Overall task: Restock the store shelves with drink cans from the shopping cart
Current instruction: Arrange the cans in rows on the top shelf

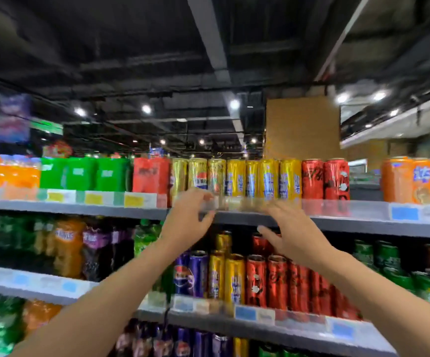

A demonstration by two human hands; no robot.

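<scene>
Both of my hands are raised in front of the top shelf (350, 222). My left hand (188, 217) hovers at the shelf's front edge below the gold cans (198, 176), fingers curled and apart, holding nothing. To its right, my right hand (291, 230) is spread with fingers apart, also without a can, just under the yellow cans (268, 179). Red cans (324, 179) stand right of the yellow ones. The picture is motion-blurred. No shopping cart is in view.
The top shelf also carries orange packs (5, 173), green packs (82, 173), a red pack (150, 175) and orange cans (419, 180). The middle shelf (298, 323) holds purple, yellow, red and green cans. Bottles fill the left side (67, 248).
</scene>
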